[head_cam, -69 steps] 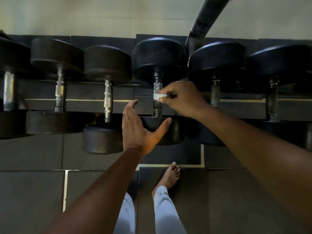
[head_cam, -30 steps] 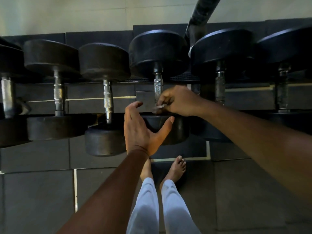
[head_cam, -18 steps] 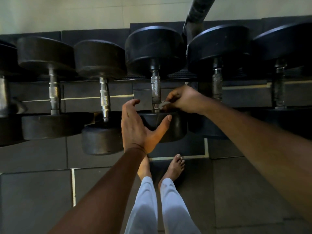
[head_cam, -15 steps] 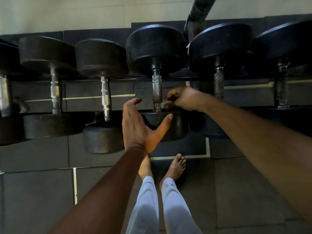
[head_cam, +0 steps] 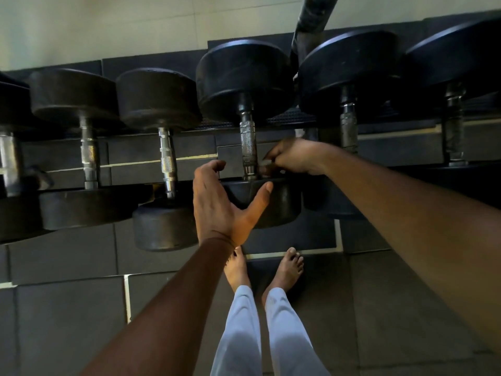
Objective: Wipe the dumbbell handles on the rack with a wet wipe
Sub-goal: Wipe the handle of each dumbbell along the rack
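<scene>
1. Pinching a small pale wet wipe (head_cam: 266, 163) in its fingertips, the right hand (head_cam: 294, 156) holds it against the lower end of the dumbbell handle (head_cam: 249, 147), just above the near weight head (head_cam: 273, 202).
2. Left hand (head_cam: 222, 204): released, fingers straight and thumb spread, palm set against the left side and front of that near weight head. It grasps nothing.
3. The handle is knurled metal; its far weight head (head_cam: 244, 80) lies toward the wall (head_cam: 108, 25).
4. The dumbbell lies across a dark rack (head_cam: 189, 158), one of a row of black dumbbells. Neighbouring handles are seen to the left (head_cam: 168, 161) and to the right (head_cam: 348, 128), neither touched by the hands.
5. A dark padded bar (head_cam: 311, 14) slants in from the top edge, behind the row.
6. Below, the person's bare feet (head_cam: 284, 267) and pale trousers (head_cam: 271, 335) stand on dark floor tiles (head_cam: 67, 321), close to the rack.
</scene>
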A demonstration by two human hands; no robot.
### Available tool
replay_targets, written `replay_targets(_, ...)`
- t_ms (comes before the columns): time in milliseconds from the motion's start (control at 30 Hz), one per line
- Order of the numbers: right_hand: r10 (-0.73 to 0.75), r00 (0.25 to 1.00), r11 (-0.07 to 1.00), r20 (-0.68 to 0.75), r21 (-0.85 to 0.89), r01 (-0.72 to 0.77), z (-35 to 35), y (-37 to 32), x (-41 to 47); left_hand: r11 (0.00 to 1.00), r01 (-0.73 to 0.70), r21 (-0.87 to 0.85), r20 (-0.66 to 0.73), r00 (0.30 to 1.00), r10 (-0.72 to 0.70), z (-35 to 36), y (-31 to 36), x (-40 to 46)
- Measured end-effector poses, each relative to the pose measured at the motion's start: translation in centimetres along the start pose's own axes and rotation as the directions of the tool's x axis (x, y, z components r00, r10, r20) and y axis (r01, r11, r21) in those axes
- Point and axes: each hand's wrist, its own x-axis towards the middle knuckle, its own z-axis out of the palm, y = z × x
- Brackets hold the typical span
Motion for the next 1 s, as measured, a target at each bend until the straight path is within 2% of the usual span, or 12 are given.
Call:
replay_targets(133,-0.106,0.994,0.991,-0.023,0.084,0.108,-0.9,-0.1,-2.4,1.000,-0.001,-0.014,-0.005,1.000,0.001,0.0,0.0,0.0)
replay_targets(200,-0.201,0.974,0.963,-0.104,0.162,0.216,-0.4,-0.8,-2.7,1.000,0.008,-0.024,0.000,1.000,-0.008,0.0,0.1,0.0)
replay_targets(233,-0.253,0.954,0.951,-0.164,0.137,0.276,-0.1,-1.1,-2.5,0.999,0.019,-0.029,0.003,1.000,-0.019,0.0,0.1,0.0)
replay_targets(300,-0.354,0.906,0.933,-0.233,-0.023,0.359,0.5,-1.7,-2.2,0.998,0.039,-0.045,0.010,0.999,-0.039,-0.1,0.2,-0.1)
replay_targets(433,-0.465,0.870,0.869,-0.164,-0.271,0.414,0.4,-2.0,-2.5,0.995,0.048,-0.082,0.003,0.999,-0.048,0.0,0.1,-0.2)
replay_targets(533,-0.507,0.858,0.793,-0.080,-0.435,0.427,0.3,-2.1,-2.8,0.995,0.057,-0.079,-0.006,0.998,-0.058,0.0,0.1,-0.2)
replay_targets(633,-0.530,0.841,0.755,-0.108,-0.513,0.409,0.1,-2.6,-2.7,0.996,0.062,-0.061,0.001,0.998,-0.062,0.0,0.0,-0.3)
replay_targets(733,-0.601,0.759,0.735,-0.251,-0.546,0.402,-0.1,-3.2,-2.3,0.996,0.065,-0.063,0.004,0.998,-0.065,-0.1,0.0,-0.3)
replay_targets(867,-0.625,0.572,0.751,-0.531,-0.609,0.255,-0.9,-4.7,-0.7,0.996,0.060,-0.064,0.002,0.998,-0.060,0.0,-0.1,-0.3)
replay_targets(933,-0.637,0.530,0.742,-0.559,-0.630,0.228,-0.9,-4.9,-0.1,0.996,0.061,-0.064,-0.002,0.998,-0.061,0.0,-0.1,-0.3)
replay_targets(1000,-0.642,0.529,0.741,-0.555,-0.627,0.242,-0.5,-4.8,-0.3,0.996,0.062,-0.067,-0.003,0.998,-0.062,0.0,0.0,-0.3)
